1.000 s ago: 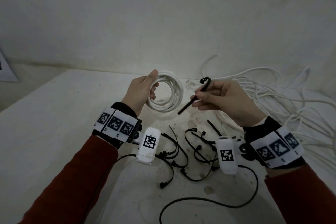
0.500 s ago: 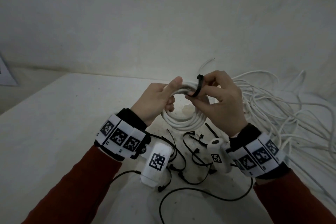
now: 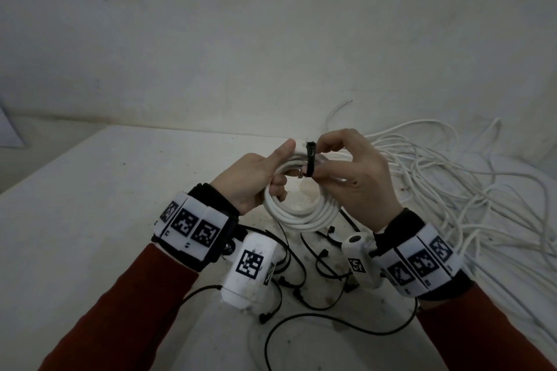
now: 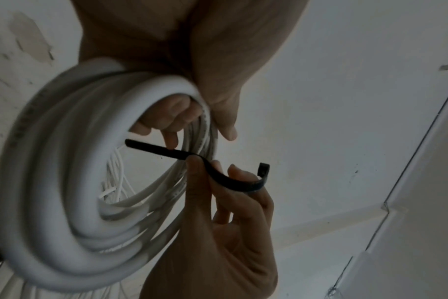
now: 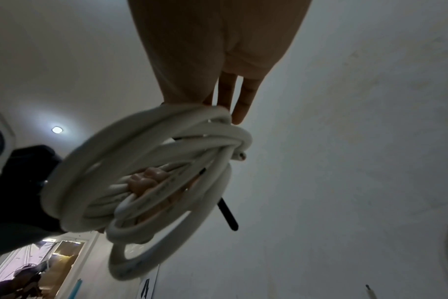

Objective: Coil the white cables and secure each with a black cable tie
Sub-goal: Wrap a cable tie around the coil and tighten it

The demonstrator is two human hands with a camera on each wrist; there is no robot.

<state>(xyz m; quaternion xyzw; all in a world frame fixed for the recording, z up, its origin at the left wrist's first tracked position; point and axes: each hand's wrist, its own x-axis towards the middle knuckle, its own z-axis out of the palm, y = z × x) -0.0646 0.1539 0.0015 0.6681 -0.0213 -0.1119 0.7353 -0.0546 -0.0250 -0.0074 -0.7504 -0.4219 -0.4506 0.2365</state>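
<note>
My left hand (image 3: pixel 259 178) grips a coiled white cable (image 3: pixel 301 214) above the table, thumb on the outside of the loops and fingers through the ring. In the left wrist view the coil (image 4: pixel 64 202) fills the left side. My right hand (image 3: pixel 352 178) pinches a black cable tie (image 3: pixel 310 159) between thumb and forefinger, right at the top of the coil. The tie (image 4: pixel 233 182) curves over the loops, its tail poking through the ring and its head free. From the right wrist the coil (image 5: pixel 146 182) and the tie's tail (image 5: pixel 228 216) show below my fingers.
A loose heap of white cable (image 3: pixel 452 190) spreads over the table's right side. Several black cable ties (image 3: pixel 319 265) lie on the white table (image 3: pixel 90 220) under my wrists, along with a thin black cord (image 3: pixel 331 322). A bare wall rises just behind.
My right hand brought the tie from beside the coil onto its top and threaded the tail through the ring. Both hands rose slightly and drew together.
</note>
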